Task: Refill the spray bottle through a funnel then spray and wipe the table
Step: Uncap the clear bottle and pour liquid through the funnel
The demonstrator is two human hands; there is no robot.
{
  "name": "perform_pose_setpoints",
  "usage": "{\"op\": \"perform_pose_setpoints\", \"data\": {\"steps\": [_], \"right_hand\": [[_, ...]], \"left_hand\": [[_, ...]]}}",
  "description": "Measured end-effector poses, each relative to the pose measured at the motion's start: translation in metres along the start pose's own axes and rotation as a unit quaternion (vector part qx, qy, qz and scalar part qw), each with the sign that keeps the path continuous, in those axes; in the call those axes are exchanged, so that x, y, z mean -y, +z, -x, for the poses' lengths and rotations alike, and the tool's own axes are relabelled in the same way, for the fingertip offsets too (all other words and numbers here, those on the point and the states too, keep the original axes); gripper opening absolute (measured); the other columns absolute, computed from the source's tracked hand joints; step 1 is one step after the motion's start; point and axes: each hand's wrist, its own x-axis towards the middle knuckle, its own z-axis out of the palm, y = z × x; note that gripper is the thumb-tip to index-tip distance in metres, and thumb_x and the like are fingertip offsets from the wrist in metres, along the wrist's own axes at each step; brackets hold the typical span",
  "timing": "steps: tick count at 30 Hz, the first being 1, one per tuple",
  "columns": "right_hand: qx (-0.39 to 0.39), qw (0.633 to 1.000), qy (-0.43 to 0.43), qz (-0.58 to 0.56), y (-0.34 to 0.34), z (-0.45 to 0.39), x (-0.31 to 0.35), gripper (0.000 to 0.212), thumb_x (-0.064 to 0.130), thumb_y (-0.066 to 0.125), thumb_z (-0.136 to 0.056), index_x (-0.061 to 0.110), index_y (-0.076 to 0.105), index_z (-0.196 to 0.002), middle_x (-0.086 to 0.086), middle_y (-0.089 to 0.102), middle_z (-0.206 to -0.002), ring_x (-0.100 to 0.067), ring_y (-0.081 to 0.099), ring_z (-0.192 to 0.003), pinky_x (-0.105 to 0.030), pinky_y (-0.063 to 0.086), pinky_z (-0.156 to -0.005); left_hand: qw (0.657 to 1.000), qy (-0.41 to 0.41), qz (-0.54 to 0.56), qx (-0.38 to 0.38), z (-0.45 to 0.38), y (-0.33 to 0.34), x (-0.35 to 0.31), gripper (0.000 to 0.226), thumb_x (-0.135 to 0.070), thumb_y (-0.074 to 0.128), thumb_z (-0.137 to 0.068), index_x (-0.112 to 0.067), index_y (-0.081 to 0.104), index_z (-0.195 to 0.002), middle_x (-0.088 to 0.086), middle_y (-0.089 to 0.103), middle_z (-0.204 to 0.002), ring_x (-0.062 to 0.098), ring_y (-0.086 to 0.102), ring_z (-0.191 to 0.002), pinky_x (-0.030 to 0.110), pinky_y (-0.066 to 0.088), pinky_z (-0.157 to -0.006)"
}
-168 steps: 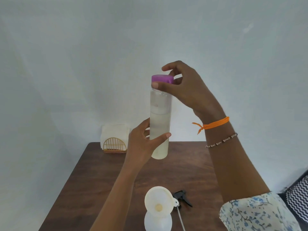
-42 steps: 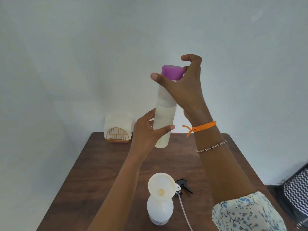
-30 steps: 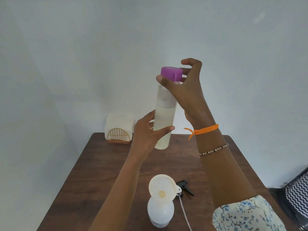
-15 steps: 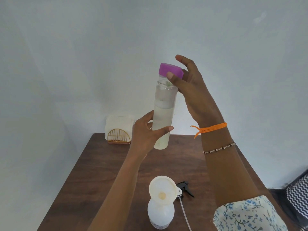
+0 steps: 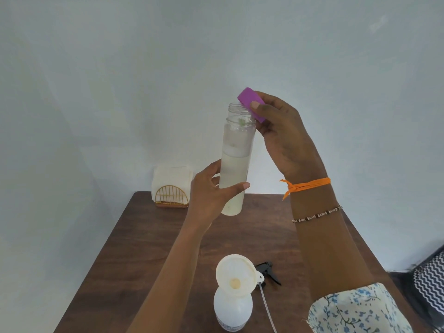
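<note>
Right hand [image 5: 286, 138] now holds the purple cap [image 5: 251, 103] lifted clear and tilted at 2 o'clock of the bottle [image 5: 236, 162] mouth; half a second back it sat over the mouth. Left hand [image 5: 211, 191] grips the bottle's lower body. Refill open; pouring should follow. Funnel [image 5: 236, 275] sits in the sprayer [image 5: 233, 311] at 6 o'clock on the counter [image 5: 144, 248].

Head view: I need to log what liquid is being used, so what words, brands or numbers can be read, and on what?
Nothing can be read.
White plastic spray bottle: dark print near its base, too small and blurred to read.
Clear cylindrical bottle of cloudy liquid: no label visible.
Purple cap: no text visible.
</note>
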Motion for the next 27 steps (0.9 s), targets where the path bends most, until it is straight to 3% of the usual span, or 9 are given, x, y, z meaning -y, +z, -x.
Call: {"op": "perform_pose_setpoints", "data": {"steps": [6,9,12,17,23,27], "right_hand": [[0.022,0.998,0.007,-0.066,-0.01,0.003,-0.002,0.038,0.0,0.047,-0.091,0.014,0.045,-0.127,-0.007,0.055,-0.095,-0.018,0.05,-0.085,-0.022,0.047,-0.081],[0.017,0.997,0.013,-0.074,-0.017,0.005,-0.005,0.038,-0.004,0.042,-0.092,0.016,0.049,-0.124,-0.005,0.049,-0.099,-0.019,0.048,-0.089,-0.024,0.047,-0.083],[0.013,0.994,0.022,-0.102,-0.025,0.011,-0.014,0.033,-0.003,0.046,-0.09,0.012,0.051,-0.118,-0.008,0.045,-0.106,-0.022,0.046,-0.094,-0.026,0.048,-0.087],[-0.04,0.986,0.066,-0.146,-0.037,0.028,-0.032,0.032,0.005,0.059,-0.073,0.011,0.053,-0.103,-0.007,0.051,-0.093,-0.021,0.053,-0.085,-0.027,0.049,-0.09],[-0.113,0.985,0.127,-0.025,-0.057,0.061,-0.068,0.018,-0.001,0.057,-0.088,0.012,0.053,-0.1,-0.002,0.055,-0.093,-0.011,0.056,-0.084,-0.021,0.045,-0.083],[-0.155,0.975,0.151,0.049,-0.079,0.087,-0.095,0.029,-0.002,0.062,-0.084,0.005,0.053,-0.109,-0.006,0.057,-0.1,-0.017,0.055,-0.093,-0.025,0.044,-0.084]], "left_hand": [[1.0,-0.001,-0.006,-0.004,-0.002,0.0,0.004,0.053,-0.034,0.081,-0.067,-0.039,0.049,-0.109,-0.022,0.052,-0.108,0.003,0.053,-0.097,0.004,0.039,-0.068],[1.0,-0.006,-0.008,-0.008,-0.003,0.001,0.007,0.054,-0.035,0.081,-0.067,-0.038,0.048,-0.109,-0.02,0.052,-0.11,0.003,0.052,-0.098,0.006,0.039,-0.07],[1.0,-0.007,-0.01,-0.008,-0.004,0.004,0.009,0.055,-0.034,0.081,-0.068,-0.035,0.048,-0.112,-0.018,0.052,-0.111,0.004,0.052,-0.099,0.005,0.039,-0.07],[1.0,0.003,-0.016,0.007,-0.002,0.008,0.015,0.059,-0.032,0.082,-0.067,-0.03,0.047,-0.114,-0.016,0.052,-0.111,0.005,0.053,-0.1,0.006,0.04,-0.071],[0.999,-0.002,-0.014,0.033,0.002,0.015,0.029,0.062,-0.029,0.084,-0.066,-0.023,0.05,-0.117,-0.017,0.055,-0.109,-0.002,0.056,-0.095,0.008,0.043,-0.072],[0.999,-0.013,-0.012,0.049,0.003,0.017,0.038,0.06,-0.025,0.084,-0.066,-0.023,0.048,-0.114,-0.024,0.054,-0.103,-0.02,0.054,-0.086,0.005,0.046,-0.066]]}}
